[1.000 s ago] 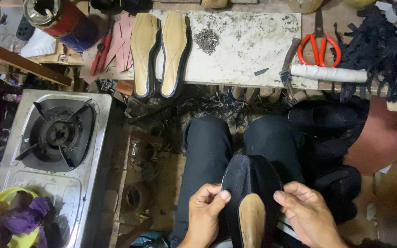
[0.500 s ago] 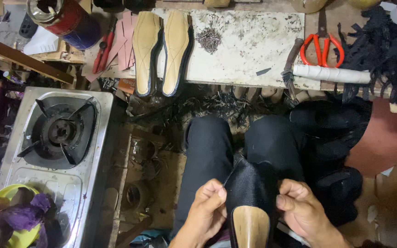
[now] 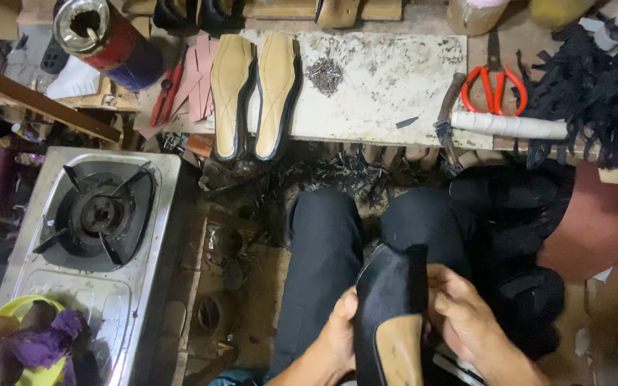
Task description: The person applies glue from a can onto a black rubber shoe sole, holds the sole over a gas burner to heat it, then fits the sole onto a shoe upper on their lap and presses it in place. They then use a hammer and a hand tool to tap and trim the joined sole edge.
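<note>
fingers (image 3: 446,287) of both hands grasp a black shoe upper (image 3: 388,293) (tan insole (image 3: 399,350) showing) over the lap.

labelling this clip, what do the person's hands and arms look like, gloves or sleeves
Both are bare: no gloves on the left hand or right hand, and no sleeves on the forearms as far as the frame shows. No rings, watch or bands are visible.

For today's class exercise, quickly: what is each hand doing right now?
Left hand: closed on the black shoe upper.
Right hand: closed on the same upper's other side.
</note>
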The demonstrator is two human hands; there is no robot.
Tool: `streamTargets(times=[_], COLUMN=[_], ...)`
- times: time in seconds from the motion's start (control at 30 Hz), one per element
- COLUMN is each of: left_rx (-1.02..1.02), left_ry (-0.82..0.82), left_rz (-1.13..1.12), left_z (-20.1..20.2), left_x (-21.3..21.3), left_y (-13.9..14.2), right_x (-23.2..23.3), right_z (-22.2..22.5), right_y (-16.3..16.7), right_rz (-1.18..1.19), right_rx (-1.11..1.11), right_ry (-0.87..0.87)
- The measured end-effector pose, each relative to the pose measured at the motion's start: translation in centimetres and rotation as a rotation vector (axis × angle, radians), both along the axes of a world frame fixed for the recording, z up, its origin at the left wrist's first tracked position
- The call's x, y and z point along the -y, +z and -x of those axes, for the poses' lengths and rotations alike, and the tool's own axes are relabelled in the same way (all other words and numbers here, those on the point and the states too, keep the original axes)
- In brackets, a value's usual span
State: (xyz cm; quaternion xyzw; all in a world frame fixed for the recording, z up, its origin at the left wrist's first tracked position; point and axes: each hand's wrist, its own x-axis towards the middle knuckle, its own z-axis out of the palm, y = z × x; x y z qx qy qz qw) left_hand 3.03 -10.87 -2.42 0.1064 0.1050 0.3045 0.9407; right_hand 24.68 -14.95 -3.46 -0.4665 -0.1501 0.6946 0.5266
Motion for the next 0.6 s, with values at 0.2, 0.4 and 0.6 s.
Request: streamTargets(times=[0.2,0.4,0.6], left_rx=[-0.753,-1.213,-1.258], left_ry=[0.274,0.074,0.113], left_rz=[-1.025,-1.958,-2.162], left_z=[1.7,-3.6,-4.8], left_x=[-9.7,-12.9,-10.7], left_y=[3.1,5.5,4.1], right_x=[6.1,9.7,9.0], right_z=[-3.0,-3.1,-3.3], right_y=[-1.0,-4.4,-1.2], right_rz=[0.022,0.063,0.086], right_rx=[1.341,1.450,1.341], right_ry=[0.589,1.048,0.519])
